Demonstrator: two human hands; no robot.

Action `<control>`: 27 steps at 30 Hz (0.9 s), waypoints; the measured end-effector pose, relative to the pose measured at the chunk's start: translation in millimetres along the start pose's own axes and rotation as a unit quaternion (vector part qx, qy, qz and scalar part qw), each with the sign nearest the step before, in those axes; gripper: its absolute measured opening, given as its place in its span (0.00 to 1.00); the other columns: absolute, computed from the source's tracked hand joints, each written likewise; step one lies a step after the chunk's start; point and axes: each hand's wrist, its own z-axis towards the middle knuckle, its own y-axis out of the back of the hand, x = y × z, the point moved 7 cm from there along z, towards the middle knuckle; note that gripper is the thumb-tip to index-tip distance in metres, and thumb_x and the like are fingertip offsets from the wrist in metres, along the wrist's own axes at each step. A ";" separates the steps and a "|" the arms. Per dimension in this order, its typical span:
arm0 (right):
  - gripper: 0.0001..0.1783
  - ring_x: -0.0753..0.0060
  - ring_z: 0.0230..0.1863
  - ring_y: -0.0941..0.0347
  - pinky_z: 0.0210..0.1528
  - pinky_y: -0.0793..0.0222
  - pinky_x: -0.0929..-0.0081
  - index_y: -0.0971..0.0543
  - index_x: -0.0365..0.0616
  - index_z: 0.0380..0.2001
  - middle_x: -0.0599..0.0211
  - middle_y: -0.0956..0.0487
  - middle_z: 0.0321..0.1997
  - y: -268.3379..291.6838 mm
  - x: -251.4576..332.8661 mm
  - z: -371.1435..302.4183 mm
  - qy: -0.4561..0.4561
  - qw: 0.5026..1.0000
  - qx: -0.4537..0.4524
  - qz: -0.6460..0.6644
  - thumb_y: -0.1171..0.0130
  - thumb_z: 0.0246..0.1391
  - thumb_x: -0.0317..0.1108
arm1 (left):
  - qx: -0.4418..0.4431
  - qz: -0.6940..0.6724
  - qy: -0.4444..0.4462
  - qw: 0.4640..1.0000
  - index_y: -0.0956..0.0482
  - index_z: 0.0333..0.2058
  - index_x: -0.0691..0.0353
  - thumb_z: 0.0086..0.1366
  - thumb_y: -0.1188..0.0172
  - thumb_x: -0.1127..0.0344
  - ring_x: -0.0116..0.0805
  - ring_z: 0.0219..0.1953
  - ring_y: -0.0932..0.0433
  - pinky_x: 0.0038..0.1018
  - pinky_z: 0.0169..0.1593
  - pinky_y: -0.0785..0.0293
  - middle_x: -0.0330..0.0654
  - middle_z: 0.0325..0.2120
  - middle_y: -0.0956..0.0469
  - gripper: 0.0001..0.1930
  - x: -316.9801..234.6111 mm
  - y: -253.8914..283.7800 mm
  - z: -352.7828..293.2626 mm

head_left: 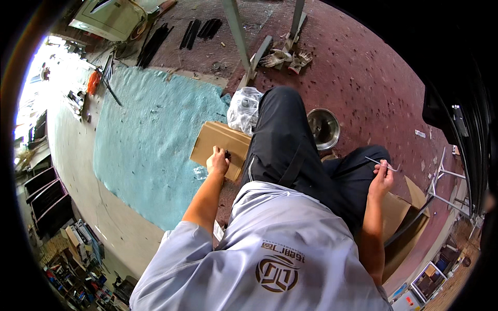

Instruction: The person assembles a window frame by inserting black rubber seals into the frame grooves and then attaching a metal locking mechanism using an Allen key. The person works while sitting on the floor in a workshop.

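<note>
On workshop floor [358, 96], teal mat [150, 135], box [218, 137]

Very bright white light comes in at the far left and washes out what is there. A faint rainbow curve glows by the upper left rim. The dark red floor [373, 93] is dimmer, and the round silver metal bowl [323, 124] shines. Straight lines bend near the round black edge. The middle looks clear; the lower left is dark and muddled.

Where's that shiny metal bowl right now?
In the head view, the metal bowl sits slightly right of centre, on the reddish floor between the person's left knee and right knee.
</note>
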 end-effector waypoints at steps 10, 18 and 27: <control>0.19 0.83 0.29 0.31 0.34 0.33 0.83 0.20 0.35 0.41 0.70 0.21 0.28 1.5 -2.4 0.0 -0.013 1.000 0.001 0.022 0.47 0.67 0.43 | 0.071 -0.078 0.053 0.993 0.19 0.35 0.54 0.50 0.35 0.62 0.49 0.44 0.21 0.42 0.47 0.23 0.44 0.42 0.24 0.12 13.1 2.0 17.3; 0.17 0.85 0.29 0.31 0.35 0.33 0.83 0.19 0.37 0.40 0.72 0.21 0.28 -2.4 -3.8 5.6 -0.008 0.999 0.009 0.052 0.46 0.67 0.42 | 0.066 -0.036 0.027 0.997 0.20 0.33 0.57 0.49 0.34 0.64 0.53 0.42 0.21 0.44 0.46 0.23 0.49 0.39 0.24 0.12 -0.8 2.4 19.5; 0.17 0.84 0.29 0.32 0.34 0.34 0.82 0.20 0.37 0.40 0.72 0.22 0.27 4.0 -8.0 6.1 -0.022 0.997 0.010 0.067 0.46 0.67 0.42 | 0.041 -0.039 0.024 0.998 0.23 0.32 0.61 0.49 0.35 0.64 0.52 0.42 0.21 0.44 0.46 0.24 0.50 0.37 0.23 0.12 -0.3 -4.8 19.8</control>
